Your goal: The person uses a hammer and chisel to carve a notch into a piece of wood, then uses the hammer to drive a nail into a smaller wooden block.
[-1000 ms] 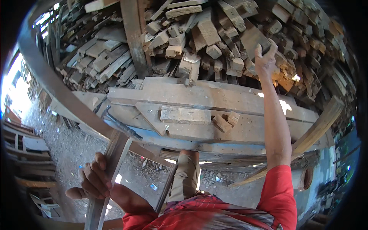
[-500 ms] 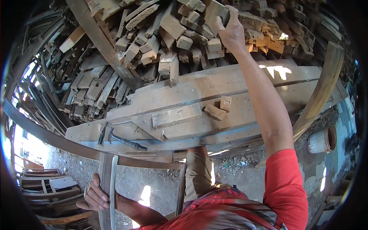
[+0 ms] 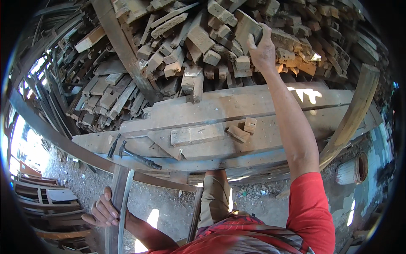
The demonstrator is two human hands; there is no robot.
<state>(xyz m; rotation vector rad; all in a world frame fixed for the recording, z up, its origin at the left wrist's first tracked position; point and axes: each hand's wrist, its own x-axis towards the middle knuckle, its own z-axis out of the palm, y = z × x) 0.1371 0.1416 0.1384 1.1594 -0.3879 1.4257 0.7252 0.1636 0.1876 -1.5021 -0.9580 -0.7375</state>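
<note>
Many offcuts (image 3: pixel 198 46) around gripped block (image 3: pixel 245 27)

Harsh sunlight, deep shadows, fisheye-bent edges

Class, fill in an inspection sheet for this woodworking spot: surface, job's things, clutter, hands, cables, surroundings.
Surface: worn plank workbench, dusty, sunlit patch at right.
Job's things: wood block in the scrap pile, gripped by the right hand; upright wooden plank held by the left hand.
Clutter: hammer, flat board and two small blocks on the bench.
Hands: both bare, both gripping wood.
Cables: nothing seen.
Surroundings: large heap of wood offcuts behind the bench, gravel ground, stacked wooden frames at left.
</note>
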